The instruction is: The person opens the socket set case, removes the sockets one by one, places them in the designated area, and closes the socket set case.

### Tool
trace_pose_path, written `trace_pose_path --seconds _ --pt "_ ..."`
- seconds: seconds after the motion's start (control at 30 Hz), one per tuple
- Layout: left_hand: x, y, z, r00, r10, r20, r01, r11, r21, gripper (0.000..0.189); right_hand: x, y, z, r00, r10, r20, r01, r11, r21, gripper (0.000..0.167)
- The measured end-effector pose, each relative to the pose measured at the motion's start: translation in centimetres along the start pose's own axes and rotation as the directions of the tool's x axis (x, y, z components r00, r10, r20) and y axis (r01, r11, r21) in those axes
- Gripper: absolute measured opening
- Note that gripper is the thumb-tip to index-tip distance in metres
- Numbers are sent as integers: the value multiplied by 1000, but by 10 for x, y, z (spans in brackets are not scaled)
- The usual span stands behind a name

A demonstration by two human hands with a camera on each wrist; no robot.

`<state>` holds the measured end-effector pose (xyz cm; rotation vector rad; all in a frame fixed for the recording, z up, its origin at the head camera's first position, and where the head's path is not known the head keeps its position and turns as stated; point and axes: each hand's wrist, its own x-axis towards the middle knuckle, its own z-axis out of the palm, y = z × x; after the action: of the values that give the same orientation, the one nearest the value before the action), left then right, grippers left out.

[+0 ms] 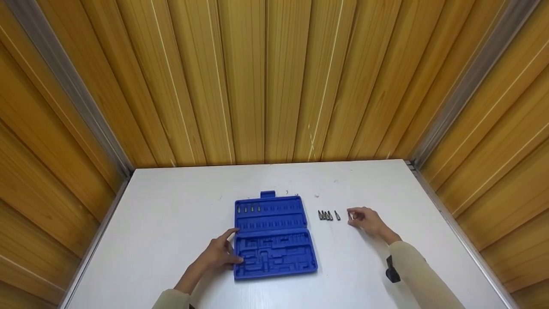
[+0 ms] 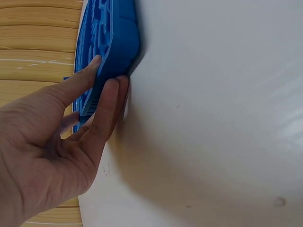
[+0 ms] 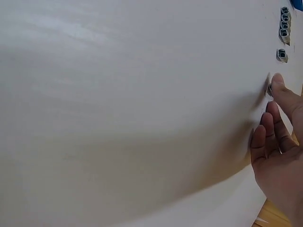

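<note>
An open blue plastic tool case lies flat on the white table. My left hand grips its left edge, thumb on the rim and fingers along the side; the left wrist view shows this hand at the case wall. To the right of the case, my right hand pinches a small metal bit socket at the table surface, partly hidden by the thumb. Beside it lies a single bit socket, and further left a row of several bit sockets, their square-holed ends showing in the right wrist view.
Several bits stand in the slots at the upper left of the case. The case's latch tab points to the back. Wood-patterned walls enclose the white table at the back and sides.
</note>
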<state>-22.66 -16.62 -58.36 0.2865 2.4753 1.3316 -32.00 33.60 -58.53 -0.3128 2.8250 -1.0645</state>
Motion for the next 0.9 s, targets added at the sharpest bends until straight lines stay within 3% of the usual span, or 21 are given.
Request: trace_pose_path --seconds 0.33,0.63,0.9 --pt "-1 -3 -1 1000 -22 20 22 999 -41 93 9 -7 -1 998 -60 17 59 997 47 42" --pt "-1 -1 0 999 -42 13 43 998 -48 94 26 -33 5 990 -137 36 132 986 101 40" --pt "1 0 1 999 -31 -10 31 1000 0 92 44 -57 22 971 -230 56 223 968 116 35"
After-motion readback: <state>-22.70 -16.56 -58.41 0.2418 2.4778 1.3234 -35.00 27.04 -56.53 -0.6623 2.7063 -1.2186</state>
